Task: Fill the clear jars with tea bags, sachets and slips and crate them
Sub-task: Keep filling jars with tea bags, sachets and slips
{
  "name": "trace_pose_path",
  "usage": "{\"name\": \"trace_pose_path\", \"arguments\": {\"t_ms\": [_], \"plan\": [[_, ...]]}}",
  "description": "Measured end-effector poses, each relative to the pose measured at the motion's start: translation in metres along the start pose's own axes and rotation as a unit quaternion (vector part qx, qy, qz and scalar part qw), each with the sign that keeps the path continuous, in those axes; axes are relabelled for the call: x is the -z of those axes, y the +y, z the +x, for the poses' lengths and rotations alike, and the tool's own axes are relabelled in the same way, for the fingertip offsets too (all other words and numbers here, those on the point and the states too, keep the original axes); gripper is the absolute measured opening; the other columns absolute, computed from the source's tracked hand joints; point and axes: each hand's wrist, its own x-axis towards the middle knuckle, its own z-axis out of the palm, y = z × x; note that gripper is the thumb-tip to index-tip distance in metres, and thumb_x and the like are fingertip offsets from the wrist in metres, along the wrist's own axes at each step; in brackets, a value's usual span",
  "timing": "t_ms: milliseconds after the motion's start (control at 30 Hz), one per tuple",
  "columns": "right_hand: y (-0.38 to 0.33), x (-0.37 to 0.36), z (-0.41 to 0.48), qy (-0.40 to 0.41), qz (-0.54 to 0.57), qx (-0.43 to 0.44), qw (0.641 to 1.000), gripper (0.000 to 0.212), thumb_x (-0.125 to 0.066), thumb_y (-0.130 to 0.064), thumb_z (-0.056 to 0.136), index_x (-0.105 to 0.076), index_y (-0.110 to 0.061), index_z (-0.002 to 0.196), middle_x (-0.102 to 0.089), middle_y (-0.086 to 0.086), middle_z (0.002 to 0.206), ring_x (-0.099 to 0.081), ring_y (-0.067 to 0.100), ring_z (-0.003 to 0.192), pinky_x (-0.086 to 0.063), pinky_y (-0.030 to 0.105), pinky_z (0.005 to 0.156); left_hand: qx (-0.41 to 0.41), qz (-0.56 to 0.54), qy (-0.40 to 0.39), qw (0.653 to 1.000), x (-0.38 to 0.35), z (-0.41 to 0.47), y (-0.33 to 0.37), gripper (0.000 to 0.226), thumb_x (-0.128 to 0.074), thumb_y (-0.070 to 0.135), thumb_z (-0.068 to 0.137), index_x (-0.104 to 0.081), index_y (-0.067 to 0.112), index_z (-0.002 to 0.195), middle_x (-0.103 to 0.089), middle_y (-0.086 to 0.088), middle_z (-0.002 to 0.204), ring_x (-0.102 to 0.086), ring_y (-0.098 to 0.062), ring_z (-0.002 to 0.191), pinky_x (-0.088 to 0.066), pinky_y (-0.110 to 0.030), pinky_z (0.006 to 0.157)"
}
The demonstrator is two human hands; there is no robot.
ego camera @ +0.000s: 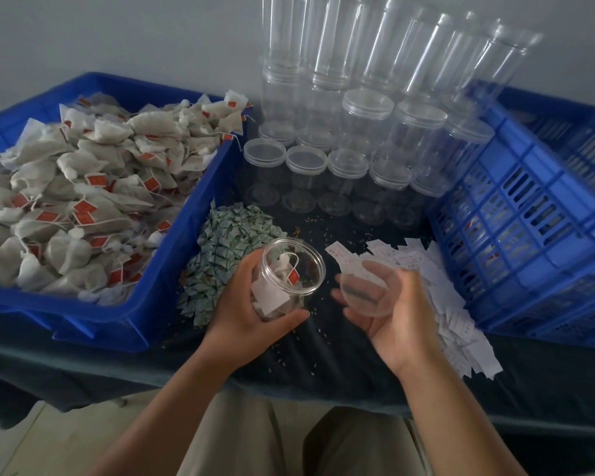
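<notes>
Blue tray [158, 269], left: heaped tea bags [83, 187] with red tags. Green sachets [227, 242], piled beside it on the dark table [306, 355]. Left hand [251, 307] gripped an open clear jar [289, 273], tilted, tea bags inside. Right hand [399, 314] held its clear lid [368, 290]. Stacked empty jars [358, 132] stood behind. White slips [443, 286], heaped. Blue crate [529, 235], far right.

The tall jar stacks [375, 46] at the far side run off the top edge, blurred. The print on the paper slips [443, 304] is too small to read. The left bin [145, 304] and right crate [529, 235] are cut off by the picture's sides.
</notes>
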Motion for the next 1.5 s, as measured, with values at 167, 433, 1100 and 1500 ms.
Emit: {"name": "trace_pose_path", "arguments": {"t_ms": [167, 433, 1100, 1500], "plan": [[-0.013, -0.026, -0.004, -0.007, 0.006, 0.038, 0.999, 0.022, -0.082, -0.042, 0.089, -0.088, -0.021, 0.095, -0.072, -0.003, 0.075, -0.060, 0.005, 0.055, -0.039, 0.019, 0.042, -0.002, 0.025, -0.012, 1.000, -0.003, 0.001, -0.002, 0.101, -0.092, 0.069, 0.062, -0.037, 0.059, 0.147, -0.052, 0.037, 0.137, -0.054, 0.009, 0.127, -0.044, -0.006, 0.096], [-0.003, -0.050, -0.008, -0.016, -0.434, 0.290, 0.853, 0.024, -0.057, -0.034, 0.111, -0.070, -0.034, 0.132, -0.070, -0.025, 0.115, -0.063, -0.010, 0.110, -0.047, 0.004, 0.083, -0.027, 0.030, -0.037, 0.998, -0.005, -0.001, -0.001, 0.097, -0.091, 0.073, 0.066, -0.044, 0.054, 0.148, -0.060, 0.025, 0.138, -0.061, -0.003, 0.125, -0.054, -0.026, 0.092], [-0.081, -0.060, -0.016, -0.265, -0.768, 0.209, 0.545, 0.083, -0.072, -0.084, 0.078, -0.030, -0.060, 0.146, -0.059, -0.022, 0.142, -0.059, 0.003, 0.119, -0.047, 0.020, 0.089, -0.062, 0.090, -0.047, 0.993, -0.003, -0.004, 0.001, 0.097, -0.088, 0.074, 0.067, -0.041, 0.056, 0.150, -0.060, 0.029, 0.134, -0.063, -0.002, 0.122, -0.058, -0.029, 0.090], [-0.095, -0.060, -0.020, -0.243, -0.797, 0.148, 0.532, 0.105, -0.035, -0.110, 0.070, -0.026, -0.054, 0.159, -0.053, -0.017, 0.156, -0.059, 0.008, 0.132, -0.048, 0.030, 0.096, -0.068, 0.093, -0.058, 0.992, -0.003, -0.001, 0.007, 0.097, -0.091, 0.061, 0.070, -0.047, 0.036, 0.153, -0.060, 0.026, 0.137, -0.061, -0.004, 0.125, -0.057, -0.035, 0.095]]}}
